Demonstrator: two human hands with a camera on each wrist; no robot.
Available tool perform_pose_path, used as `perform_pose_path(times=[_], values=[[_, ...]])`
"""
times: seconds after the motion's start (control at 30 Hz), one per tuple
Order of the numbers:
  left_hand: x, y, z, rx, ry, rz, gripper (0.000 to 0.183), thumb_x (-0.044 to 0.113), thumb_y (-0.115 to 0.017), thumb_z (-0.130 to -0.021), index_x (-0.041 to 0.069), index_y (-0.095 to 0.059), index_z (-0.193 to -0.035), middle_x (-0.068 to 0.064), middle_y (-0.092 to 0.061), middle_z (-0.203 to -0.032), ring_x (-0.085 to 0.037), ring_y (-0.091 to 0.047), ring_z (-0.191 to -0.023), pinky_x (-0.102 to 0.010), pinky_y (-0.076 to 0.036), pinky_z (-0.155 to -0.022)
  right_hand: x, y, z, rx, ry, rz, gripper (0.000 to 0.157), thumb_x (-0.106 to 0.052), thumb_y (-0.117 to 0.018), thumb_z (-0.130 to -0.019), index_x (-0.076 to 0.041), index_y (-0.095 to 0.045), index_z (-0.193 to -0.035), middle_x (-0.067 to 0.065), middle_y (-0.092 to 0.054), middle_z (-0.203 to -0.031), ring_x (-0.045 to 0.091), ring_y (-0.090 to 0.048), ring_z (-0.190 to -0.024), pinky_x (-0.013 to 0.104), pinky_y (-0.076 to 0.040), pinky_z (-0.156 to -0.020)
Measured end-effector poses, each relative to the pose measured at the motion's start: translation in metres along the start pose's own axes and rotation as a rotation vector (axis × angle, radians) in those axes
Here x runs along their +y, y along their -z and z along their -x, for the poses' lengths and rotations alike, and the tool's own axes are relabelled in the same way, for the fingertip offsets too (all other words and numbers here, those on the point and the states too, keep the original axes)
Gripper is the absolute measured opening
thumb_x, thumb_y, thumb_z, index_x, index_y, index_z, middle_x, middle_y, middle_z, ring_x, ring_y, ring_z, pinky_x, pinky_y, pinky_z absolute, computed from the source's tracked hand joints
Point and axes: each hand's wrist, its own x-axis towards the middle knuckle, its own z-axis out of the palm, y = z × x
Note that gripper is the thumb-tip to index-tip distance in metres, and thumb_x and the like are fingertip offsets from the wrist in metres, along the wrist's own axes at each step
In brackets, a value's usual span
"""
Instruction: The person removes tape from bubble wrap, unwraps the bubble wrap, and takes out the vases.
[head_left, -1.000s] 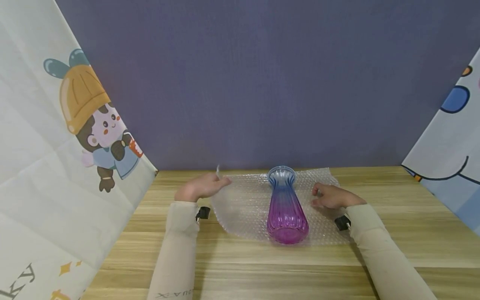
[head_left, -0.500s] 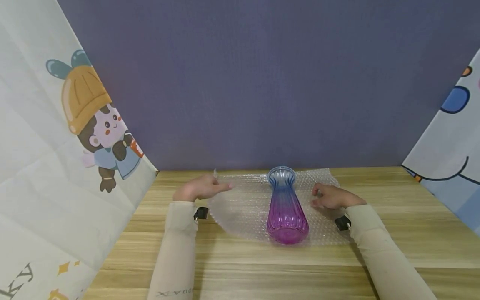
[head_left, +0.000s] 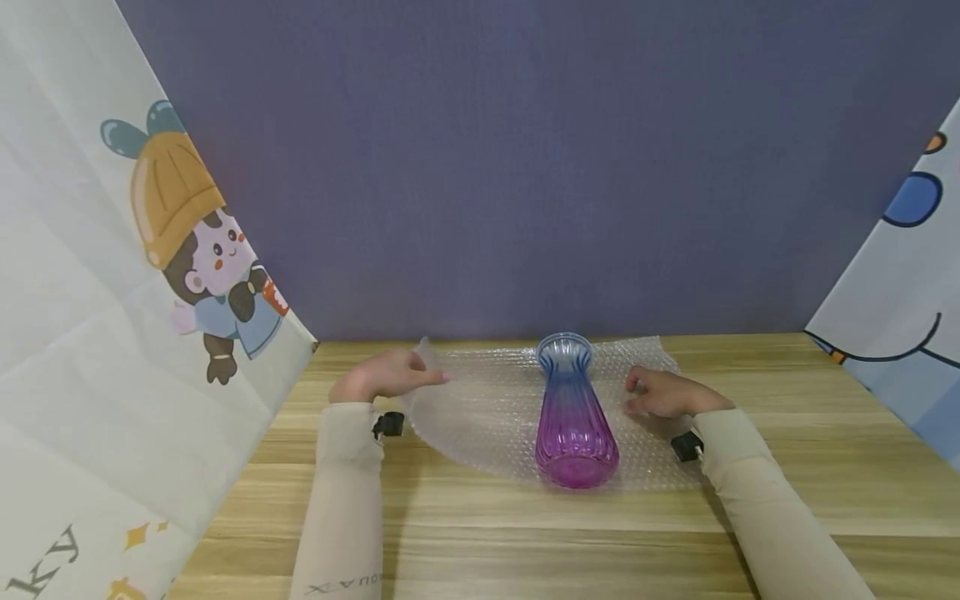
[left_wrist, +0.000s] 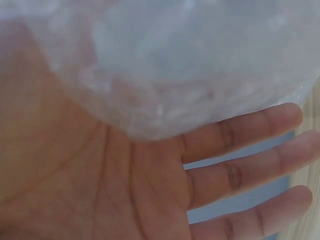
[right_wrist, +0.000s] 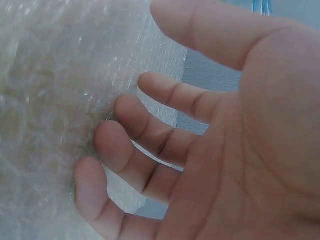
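A clear bubble wrap sheet (head_left: 480, 417) is spread on the table, its left end lifted. On it lies a ribbed glass vase (head_left: 573, 417), blue at the mouth and magenta at the base, its mouth towards the back. My left hand (head_left: 386, 373) holds the sheet's left edge, thumb over it. In the left wrist view the wrap (left_wrist: 165, 100) crosses the palm, with several fingers (left_wrist: 255, 170) stretched out below it; thumb and index finger are hidden. My right hand (head_left: 663, 392) rests at the sheet's right part, its fingertips (right_wrist: 107, 140) loosely bent against the wrap, thumb apart.
The wooden table (head_left: 480, 542) ends at a dark blue-grey backdrop (head_left: 525, 167). A white cloth (head_left: 75, 292) with a cartoon figure borders the left side, and another printed cloth (head_left: 892, 333) the right. A small black camera (head_left: 390, 423) sits at the left wrist.
My left hand has moved left and slightly down, drawing the left edge of the bubble wrap along with it. The vase and my right hand have stayed in place.
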Motion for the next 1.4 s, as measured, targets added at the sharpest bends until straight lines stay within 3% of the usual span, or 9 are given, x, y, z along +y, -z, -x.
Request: perform_pose_path(times=[0.2, 0.5, 0.8, 1.23, 1.4], values=[[-0.006, 0.003, 0.002, -0.005, -0.01, 0.023, 0.072, 0.058, -0.062, -0.094, 0.001, -0.061, -0.137, -0.018, -0.06, -0.143, -0.036, -0.057, -0.132, -0.053, -0.05, -0.107, -0.001, 0.0, 0.001, 0.001, -0.003, -0.003, 0.034, -0.025, -0.068, -0.097, -0.002, -0.054, -0.116, 0.008, -0.059, -0.092, 0.019, -0.05, -0.076, 0.032, -0.042, -0.065], [-0.009, 0.011, 0.012, 0.02, -0.004, 0.099, 0.083, 0.057, -0.066, -0.093, -0.004, -0.05, -0.147, -0.022, -0.05, -0.153, -0.042, -0.046, -0.143, -0.055, -0.043, -0.115, 0.0, 0.0, -0.001, 0.003, -0.009, 0.011, 0.033, -0.026, -0.068, -0.097, -0.003, -0.054, -0.115, 0.007, -0.06, -0.09, 0.019, -0.051, -0.077, 0.031, -0.043, -0.065], [-0.006, 0.017, 0.022, 0.069, -0.037, 0.111, 0.079, 0.053, -0.067, -0.094, -0.001, -0.048, -0.148, -0.025, -0.057, -0.145, -0.041, -0.052, -0.137, -0.054, -0.048, -0.11, 0.005, -0.001, -0.004, -0.003, -0.008, 0.007, 0.033, -0.027, -0.068, -0.097, -0.004, -0.054, -0.115, 0.007, -0.06, -0.09, 0.02, -0.052, -0.077, 0.032, -0.043, -0.065], [0.008, 0.02, 0.033, 0.107, -0.044, 0.044, 0.072, 0.052, -0.064, -0.097, 0.007, -0.048, -0.149, -0.022, -0.059, -0.142, -0.039, -0.057, -0.131, -0.052, -0.051, -0.104, 0.004, -0.001, -0.003, -0.007, -0.013, 0.001, 0.033, -0.027, -0.068, -0.097, -0.004, -0.054, -0.116, 0.008, -0.061, -0.093, 0.02, -0.052, -0.079, 0.032, -0.043, -0.068], [0.014, 0.018, 0.029, 0.124, -0.076, -0.008, 0.068, 0.051, -0.062, -0.097, 0.006, -0.051, -0.147, -0.021, -0.063, -0.137, -0.037, -0.061, -0.126, -0.052, -0.052, -0.103, 0.003, 0.0, -0.002, -0.006, -0.013, 0.004, 0.032, -0.026, -0.067, -0.097, -0.003, -0.053, -0.116, 0.009, -0.061, -0.093, 0.021, -0.052, -0.079, 0.032, -0.043, -0.067]])
